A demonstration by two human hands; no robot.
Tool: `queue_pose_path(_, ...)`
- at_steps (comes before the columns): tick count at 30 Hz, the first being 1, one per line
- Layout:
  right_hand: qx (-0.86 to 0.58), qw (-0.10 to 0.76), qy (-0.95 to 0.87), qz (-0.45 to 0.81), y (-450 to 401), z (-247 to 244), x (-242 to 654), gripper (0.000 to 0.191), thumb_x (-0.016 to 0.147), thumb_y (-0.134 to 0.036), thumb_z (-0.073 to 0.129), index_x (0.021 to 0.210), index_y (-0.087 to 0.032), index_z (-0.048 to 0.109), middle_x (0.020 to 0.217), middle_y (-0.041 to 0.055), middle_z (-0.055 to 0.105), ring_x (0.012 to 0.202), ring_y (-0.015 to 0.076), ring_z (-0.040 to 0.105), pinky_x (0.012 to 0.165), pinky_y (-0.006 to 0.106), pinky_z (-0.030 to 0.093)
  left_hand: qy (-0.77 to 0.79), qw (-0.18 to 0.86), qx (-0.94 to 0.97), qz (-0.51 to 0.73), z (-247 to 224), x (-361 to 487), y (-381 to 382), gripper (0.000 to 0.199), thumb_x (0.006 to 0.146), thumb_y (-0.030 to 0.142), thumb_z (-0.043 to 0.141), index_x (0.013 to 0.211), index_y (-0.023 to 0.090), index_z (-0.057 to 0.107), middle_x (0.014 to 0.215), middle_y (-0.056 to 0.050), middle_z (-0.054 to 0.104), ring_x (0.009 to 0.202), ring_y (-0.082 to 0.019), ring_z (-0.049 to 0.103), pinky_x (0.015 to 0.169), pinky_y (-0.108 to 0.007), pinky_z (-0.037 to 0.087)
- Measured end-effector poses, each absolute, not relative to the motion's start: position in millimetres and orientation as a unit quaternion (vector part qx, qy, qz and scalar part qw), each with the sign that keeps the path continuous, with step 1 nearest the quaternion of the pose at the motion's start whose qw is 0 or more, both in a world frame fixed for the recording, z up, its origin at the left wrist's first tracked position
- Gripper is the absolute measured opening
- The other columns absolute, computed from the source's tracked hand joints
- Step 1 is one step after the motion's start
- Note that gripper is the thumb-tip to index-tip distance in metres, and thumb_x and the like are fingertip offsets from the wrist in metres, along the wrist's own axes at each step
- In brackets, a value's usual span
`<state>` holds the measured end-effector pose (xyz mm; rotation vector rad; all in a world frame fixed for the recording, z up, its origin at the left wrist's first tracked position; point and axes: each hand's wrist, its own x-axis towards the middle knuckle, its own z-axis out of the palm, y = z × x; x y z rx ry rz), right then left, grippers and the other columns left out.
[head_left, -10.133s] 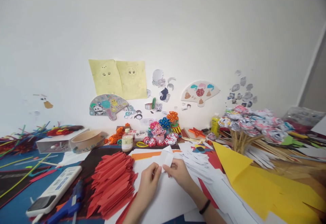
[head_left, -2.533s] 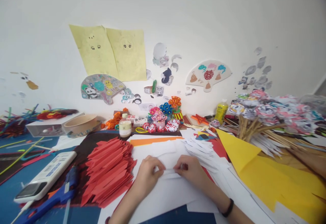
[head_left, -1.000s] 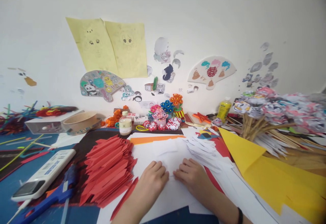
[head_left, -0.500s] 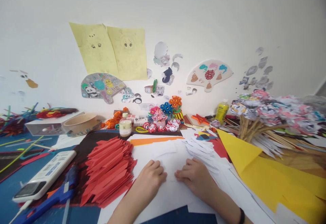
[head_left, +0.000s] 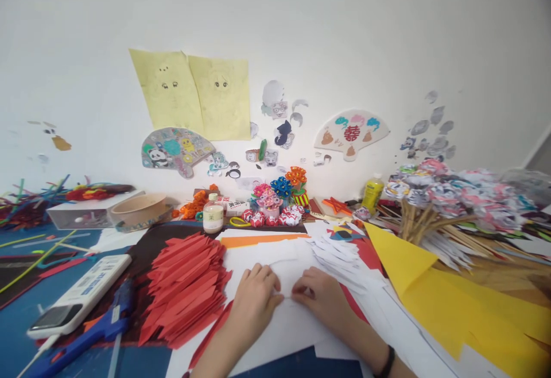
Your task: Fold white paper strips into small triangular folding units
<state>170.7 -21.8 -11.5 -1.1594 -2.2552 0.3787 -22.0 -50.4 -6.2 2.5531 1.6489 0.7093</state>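
My left hand [head_left: 257, 296] and my right hand [head_left: 317, 297] face each other over white paper sheets [head_left: 275, 341], fingertips pinched and close together. Between them runs a thin white paper strip [head_left: 287, 296], hard to make out against the white below. Left of my left hand lies a thick pile of folded red paper strips [head_left: 185, 286]. A heap of white paper strips [head_left: 338, 257] spreads just beyond my right hand. One more white slip [head_left: 282, 261] rests on the sheets ahead of my hands.
At the left are a blue glue gun [head_left: 109, 320] and a white power strip [head_left: 81, 295]. A small bottle [head_left: 213, 214] and craft flowers [head_left: 271, 197] stand along the wall. Yellow paper [head_left: 465, 303] and a bundle of paper flowers on sticks [head_left: 430, 194] fill the right.
My hands have come closer together, and the fingertips now nearly meet. My right hand has shifted left. The whole view has moved slightly.
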Motion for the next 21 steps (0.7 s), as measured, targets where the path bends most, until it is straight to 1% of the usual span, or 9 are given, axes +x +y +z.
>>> queue_pose_path(1, -0.438, 0.287, -0.839, 0.149, -22, -10, 170, 0.007, 0.078, -0.016, 0.066, 0.075, -0.022, 0.068, 0.075, -0.0012, 0.065, 0.075, 0.0158, 0.057, 0.065, 0.025, 0.04, 0.536, 0.021, 0.812, 0.23, -7, -21, -50, 0.008, 0.08, 0.021, 0.064, 0.083, 0.021, 0.056, 0.088, 0.001, 0.058, 0.086, -0.019, 0.048, 0.071, -0.032, 0.03)
queue_pose_path(4, -0.434, 0.285, -0.838, 0.167, -21, -8, 171, 0.01, 0.076, -0.013, 0.065, 0.08, -0.022, 0.068, 0.08, -0.0013, 0.063, 0.079, 0.0156, 0.057, 0.07, 0.025, 0.04, 0.555, 0.048, 0.797, 0.234, -8, -19, -48, 0.011, 0.077, 0.017, 0.065, 0.082, 0.021, 0.055, 0.089, 0.002, 0.058, 0.088, -0.019, 0.049, 0.073, -0.031, 0.03)
queue_pose_path(10, -0.403, 0.279, -0.858, 0.156, -19, -10, 178, 0.011, 0.076, -0.007, 0.061, 0.075, -0.019, 0.063, 0.077, -0.0007, 0.063, 0.078, 0.016, 0.054, 0.07, 0.026, 0.038, 0.53, 0.072, 0.815, 0.224, -5, -25, -49, 0.01, 0.079, 0.013, 0.062, 0.08, 0.021, 0.056, 0.08, 0.004, 0.061, 0.082, -0.016, 0.052, 0.072, -0.03, 0.029)
queue_pose_path(13, -0.371, 0.268, -0.883, 0.104, -18, -13, 180, 0.013, 0.079, -0.007, 0.059, 0.072, -0.018, 0.061, 0.074, 0.0001, 0.061, 0.075, 0.0161, 0.052, 0.069, 0.027, 0.037, 0.502, 0.033, 0.838, 0.209, 0, -28, -51, 0.011, 0.081, 0.01, 0.059, 0.081, 0.021, 0.057, 0.081, 0.003, 0.062, 0.084, -0.017, 0.051, 0.071, -0.03, 0.029)
queue_pose_path(16, -0.335, 0.251, -0.907, 0.05, -17, -15, 182, 0.013, 0.083, -0.009, 0.057, 0.072, -0.017, 0.06, 0.074, 0.001, 0.06, 0.075, 0.0161, 0.051, 0.067, 0.027, 0.035, 0.465, -0.048, 0.868, 0.166, 3, -27, -53, 0.01, 0.084, 0.012, 0.056, 0.077, 0.019, 0.055, 0.079, 0.001, 0.06, 0.08, -0.017, 0.049, 0.068, -0.031, 0.029)
queue_pose_path(19, -0.313, 0.235, -0.92, 0.005, -18, -14, 184, 0.02, 0.087, -0.012, 0.052, 0.068, -0.017, 0.057, 0.071, 0.0015, 0.058, 0.072, 0.016, 0.048, 0.064, 0.028, 0.033, 0.412, -0.131, 0.895, 0.108, 3, -24, -54, 0.011, 0.086, 0.014, 0.054, 0.076, 0.018, 0.053, 0.078, -0.001, 0.058, 0.077, -0.018, 0.048, 0.067, -0.033, 0.029)
queue_pose_path(21, -0.303, 0.229, -0.925, -0.009, -19, -13, 185, 0.026, 0.089, -0.014, 0.049, 0.064, -0.017, 0.056, 0.067, 0.0015, 0.057, 0.07, 0.0158, 0.047, 0.063, 0.029, 0.031, 0.382, -0.152, 0.907, 0.086, 4, -23, -55, 0.011, 0.086, 0.014, 0.054, 0.076, 0.018, 0.053, 0.078, -0.002, 0.057, 0.076, -0.019, 0.047, 0.066, -0.033, 0.029)
